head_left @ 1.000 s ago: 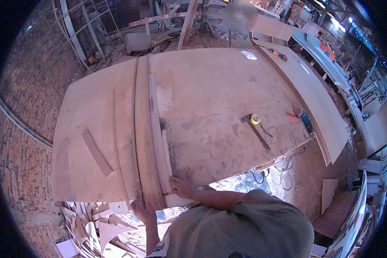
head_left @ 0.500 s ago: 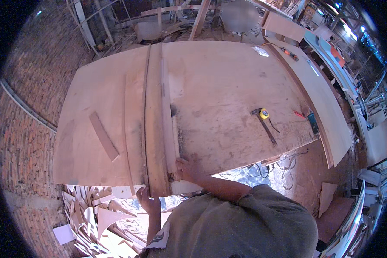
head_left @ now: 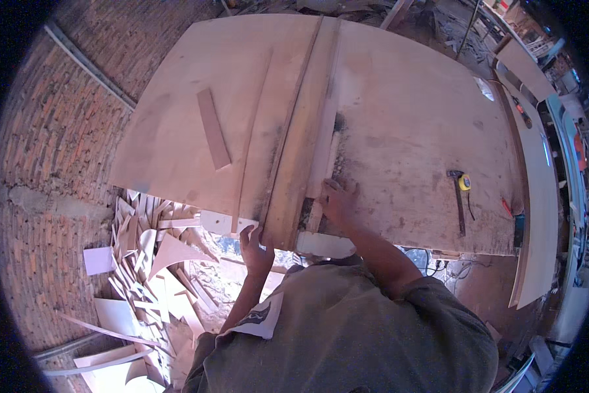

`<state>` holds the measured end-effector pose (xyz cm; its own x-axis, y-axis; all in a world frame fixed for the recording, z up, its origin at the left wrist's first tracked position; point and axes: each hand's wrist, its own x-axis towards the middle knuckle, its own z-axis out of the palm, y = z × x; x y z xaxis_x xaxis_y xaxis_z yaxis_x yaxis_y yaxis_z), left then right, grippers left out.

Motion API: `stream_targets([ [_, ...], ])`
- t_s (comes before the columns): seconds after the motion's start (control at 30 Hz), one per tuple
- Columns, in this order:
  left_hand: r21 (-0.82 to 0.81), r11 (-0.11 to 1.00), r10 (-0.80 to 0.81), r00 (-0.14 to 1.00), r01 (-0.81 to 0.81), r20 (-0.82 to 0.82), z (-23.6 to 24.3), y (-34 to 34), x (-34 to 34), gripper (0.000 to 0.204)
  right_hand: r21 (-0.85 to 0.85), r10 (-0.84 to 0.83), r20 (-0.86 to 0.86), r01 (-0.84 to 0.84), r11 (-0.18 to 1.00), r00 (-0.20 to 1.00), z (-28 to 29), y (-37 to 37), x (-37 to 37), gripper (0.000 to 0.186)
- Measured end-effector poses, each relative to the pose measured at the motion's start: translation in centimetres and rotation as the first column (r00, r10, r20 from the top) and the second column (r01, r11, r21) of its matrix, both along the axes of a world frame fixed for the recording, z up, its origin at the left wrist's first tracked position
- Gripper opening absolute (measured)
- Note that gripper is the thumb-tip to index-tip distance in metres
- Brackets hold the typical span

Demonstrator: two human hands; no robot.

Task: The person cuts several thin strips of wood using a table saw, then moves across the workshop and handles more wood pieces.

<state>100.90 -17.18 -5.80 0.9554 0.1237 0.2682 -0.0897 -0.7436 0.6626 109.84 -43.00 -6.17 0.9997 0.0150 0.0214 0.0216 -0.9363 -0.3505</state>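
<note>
A long wooden plank (head_left: 299, 124) lies across a large plywood sheet (head_left: 406, 118), running away from me. Along its right side is a thinner, pinkish wood strip (head_left: 323, 147), whose near end stops short of the plank's. My right hand (head_left: 339, 202) rests by that end, fingers spread, fingertips touching the strip's edge. At the sheet's front edge, my left hand (head_left: 256, 252) is raised just left of the plank's near end, fingers curved and apart. Whether it touches the plank I cannot tell. Left of the plank runs a narrow wooden slat (head_left: 252, 137).
A short board (head_left: 214, 128) lies on the left of the sheet. To the right lie a hammer (head_left: 459, 203) and a yellow tape measure (head_left: 464, 182). Wood offcuts (head_left: 170, 255) are heaped below the front edge, beside a brick wall (head_left: 52, 144). Another panel (head_left: 537, 190) stands at the right.
My view has swung down and left, so the sheet and tools appear farther right and more offcuts show. Both hands stay near the ends of the plank and strip.
</note>
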Motion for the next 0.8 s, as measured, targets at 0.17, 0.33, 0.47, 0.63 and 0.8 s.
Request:
stream_targets([
  [0.17, 0.004, 1.0, -0.002, 1.0, 0.002, -0.006, 0.4, -0.3, -0.1, 0.034, -0.093, 0.001, 0.054, 0.004, 0.996, 0.999, -0.5, -0.8, 1.8, 0.043],
  [0.33, 0.001, 0.999, 0.032, 0.998, -0.032, -0.052, 0.1, -1.0, 0.3, 0.038, 0.058, 0.02, -0.017, -0.019, 0.998, 1.0, -2.3, -2.8, 4.0, 0.044],
  [0.47, -0.012, 0.997, 0.071, 0.996, -0.072, -0.062, 0.2, -1.4, 0.8, 0.039, -0.002, 0.034, -0.068, -0.034, 0.999, 0.997, -0.8, -2.5, 5.8, 0.045],
  [0.63, 0.153, 0.984, 0.093, 0.996, -0.089, -0.016, 0.7, -2.4, 1.6, 0.03, -0.066, -0.011, -0.023, 0.01, 0.998, 1.0, -0.9, -3.9, 8.7, 0.043],
  [0.8, 0.051, 0.982, 0.183, 0.982, -0.181, -0.045, 0.7, -3.1, 1.5, 0.042, -0.069, 0.037, -0.038, -0.04, 0.997, 0.999, -0.4, -5.1, 11.1, 0.044],
])
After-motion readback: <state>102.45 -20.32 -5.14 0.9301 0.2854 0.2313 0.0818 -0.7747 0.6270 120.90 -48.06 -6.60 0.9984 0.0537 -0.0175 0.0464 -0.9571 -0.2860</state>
